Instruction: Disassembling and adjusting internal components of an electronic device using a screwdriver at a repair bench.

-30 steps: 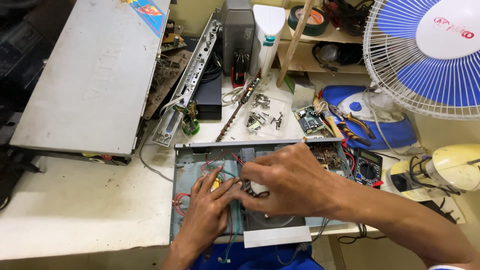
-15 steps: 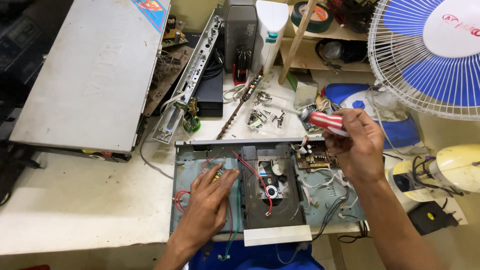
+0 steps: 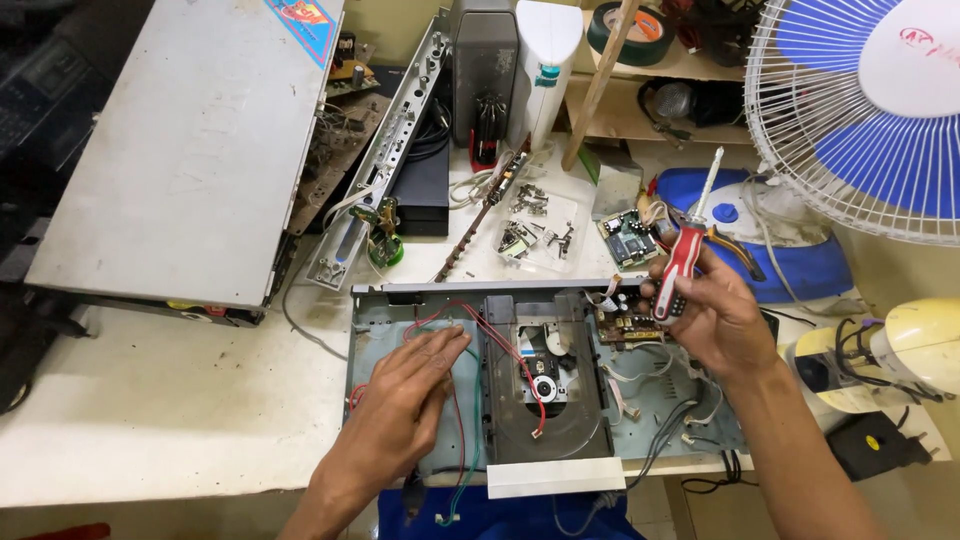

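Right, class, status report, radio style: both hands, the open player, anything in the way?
Left hand flat on player chassis, over red wires. Right hand grips screwdriver, tip up. Disc tray uncovered; loose wires across it.

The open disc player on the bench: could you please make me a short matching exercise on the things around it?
Things:
1. screwdriver
2. left hand
3. fan
4. grey cover

Places:
A. far right, beside the shelf
B. flat inside the open disc player
C. gripped in the right hand
D. far left of the bench

Pairs: 1-C, 2-B, 3-A, 4-D
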